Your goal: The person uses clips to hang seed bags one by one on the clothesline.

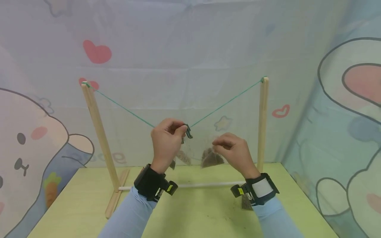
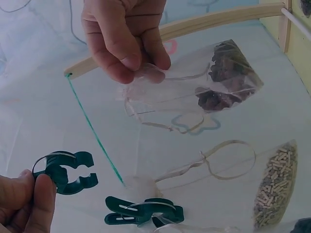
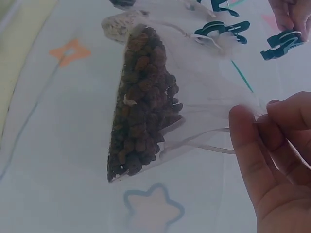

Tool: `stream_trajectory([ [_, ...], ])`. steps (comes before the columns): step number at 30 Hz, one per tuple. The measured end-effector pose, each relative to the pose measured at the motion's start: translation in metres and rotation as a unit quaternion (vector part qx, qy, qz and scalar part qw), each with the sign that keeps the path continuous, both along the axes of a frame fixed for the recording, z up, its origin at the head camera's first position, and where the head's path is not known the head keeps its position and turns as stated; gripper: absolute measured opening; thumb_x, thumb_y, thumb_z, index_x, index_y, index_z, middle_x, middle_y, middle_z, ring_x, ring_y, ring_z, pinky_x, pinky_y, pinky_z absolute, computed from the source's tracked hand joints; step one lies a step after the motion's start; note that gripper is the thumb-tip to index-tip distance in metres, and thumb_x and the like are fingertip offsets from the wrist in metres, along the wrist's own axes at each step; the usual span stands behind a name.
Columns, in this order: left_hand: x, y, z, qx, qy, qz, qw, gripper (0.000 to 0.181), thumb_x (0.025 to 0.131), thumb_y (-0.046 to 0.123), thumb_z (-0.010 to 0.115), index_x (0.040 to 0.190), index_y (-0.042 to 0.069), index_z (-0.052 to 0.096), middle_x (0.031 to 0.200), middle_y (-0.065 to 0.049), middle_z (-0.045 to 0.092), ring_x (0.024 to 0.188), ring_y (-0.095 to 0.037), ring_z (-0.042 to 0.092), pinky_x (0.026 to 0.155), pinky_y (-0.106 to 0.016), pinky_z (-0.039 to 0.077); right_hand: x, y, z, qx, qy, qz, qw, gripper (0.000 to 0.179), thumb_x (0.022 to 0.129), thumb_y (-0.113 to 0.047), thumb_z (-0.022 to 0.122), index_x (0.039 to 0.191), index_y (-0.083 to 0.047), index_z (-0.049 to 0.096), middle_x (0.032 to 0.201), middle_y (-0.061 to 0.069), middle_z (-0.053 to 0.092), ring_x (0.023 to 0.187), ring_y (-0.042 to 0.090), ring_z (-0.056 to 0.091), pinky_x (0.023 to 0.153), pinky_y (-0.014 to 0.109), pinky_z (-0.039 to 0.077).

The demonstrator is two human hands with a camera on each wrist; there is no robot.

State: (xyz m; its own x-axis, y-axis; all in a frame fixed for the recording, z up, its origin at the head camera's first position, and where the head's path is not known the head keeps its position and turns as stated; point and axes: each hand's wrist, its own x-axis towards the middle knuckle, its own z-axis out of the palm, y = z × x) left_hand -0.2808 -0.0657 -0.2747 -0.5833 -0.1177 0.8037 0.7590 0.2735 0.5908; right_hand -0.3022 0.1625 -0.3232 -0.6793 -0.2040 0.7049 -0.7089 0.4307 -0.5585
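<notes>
My left hand (image 1: 168, 142) pinches a dark green plastic clip (image 2: 65, 172) by its handles, and the clip's jaws stand spread with nothing between them. Between the fingertips of my right hand (image 1: 233, 153) is the gathered top of a sheer drawstring bag (image 3: 143, 102). Dark brown dried pieces fill its lower end, and its cord loops hang loose. Below the left hand, another green clip (image 2: 146, 211) grips the mouth of a bag of pale pellets (image 2: 276, 187) at the green string (image 1: 238, 96). A further clip and dark-filled bag show partly behind it.
Two wooden posts (image 1: 263, 125) hold up the string, which sags to a V at the left hand. A white rod (image 1: 208, 184) joins the posts low down. On the yellow-green table (image 1: 193, 218), another filled bag (image 1: 246, 202) lies partly hidden by the right wrist.
</notes>
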Motion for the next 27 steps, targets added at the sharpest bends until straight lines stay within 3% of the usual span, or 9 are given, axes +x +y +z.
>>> stream_trajectory([
  [7,-0.012,0.006,0.007,0.006,-0.004,0.024,0.9997,0.004,0.091,-0.003,0.076,0.095,-0.005,0.076,0.085,-0.018,0.072,0.072,-0.032,0.07,0.061,-0.026,0.05,-0.002,-0.005,0.013,-0.004,0.009,0.0,0.9999,0.011,0.094,-0.003,0.075,0.103,-0.003,0.081,0.105,0.009,0.074,0.097,0.026,0.071,0.081,0.025,0.06],
  [16,-0.027,0.002,0.002,0.001,-0.024,0.06,0.9979,0.005,0.093,-0.001,0.075,0.096,-0.004,0.077,0.086,-0.018,0.073,0.074,-0.032,0.069,0.065,-0.035,0.052,-0.01,-0.018,0.024,-0.031,0.012,0.039,0.9987,0.01,0.093,0.001,0.075,0.101,0.001,0.081,0.105,0.014,0.073,0.104,0.032,0.071,0.087,0.038,0.062],
  [22,-0.035,0.001,-0.004,-0.001,-0.054,0.072,0.9959,0.005,0.092,-0.001,0.075,0.095,-0.003,0.078,0.083,-0.017,0.073,0.073,-0.032,0.069,0.064,-0.035,0.051,-0.016,-0.026,0.02,-0.055,0.005,0.077,0.9955,0.01,0.093,0.006,0.073,0.101,0.006,0.079,0.106,0.017,0.072,0.106,0.035,0.07,0.089,0.03,0.06],
  [27,-0.034,0.002,-0.004,-0.006,-0.066,0.075,0.995,0.006,0.093,-0.001,0.073,0.096,-0.003,0.078,0.083,-0.017,0.073,0.073,-0.031,0.069,0.062,-0.033,0.049,-0.022,-0.028,0.012,-0.061,0.012,0.087,0.9943,0.011,0.093,0.006,0.072,0.102,0.006,0.078,0.106,0.016,0.071,0.105,0.033,0.07,0.089,0.026,0.059],
])
